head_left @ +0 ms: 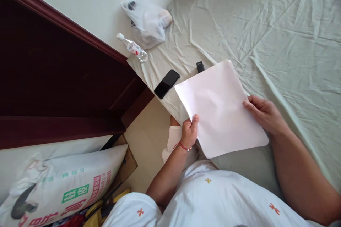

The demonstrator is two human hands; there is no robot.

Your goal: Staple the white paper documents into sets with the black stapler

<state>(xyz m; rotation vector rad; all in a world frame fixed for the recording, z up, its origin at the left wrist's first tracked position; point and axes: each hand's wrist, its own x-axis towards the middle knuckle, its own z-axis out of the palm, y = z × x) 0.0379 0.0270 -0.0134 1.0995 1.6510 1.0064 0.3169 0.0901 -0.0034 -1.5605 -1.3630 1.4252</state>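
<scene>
A blank white sheet of paper is held above the edge of a bed, one hand at each side. My left hand, with a red cord at the wrist, pinches the sheet's left edge. My right hand grips the right edge, fingers curled over it. A black phone lies on the bed just left of the sheet. A small black object sits behind the sheet's top edge.
The bed is covered with a wrinkled pale green sheet. A water bottle and a white plastic bag lie by the wall. A dark wooden headboard stands left. A printed sack lies on the floor.
</scene>
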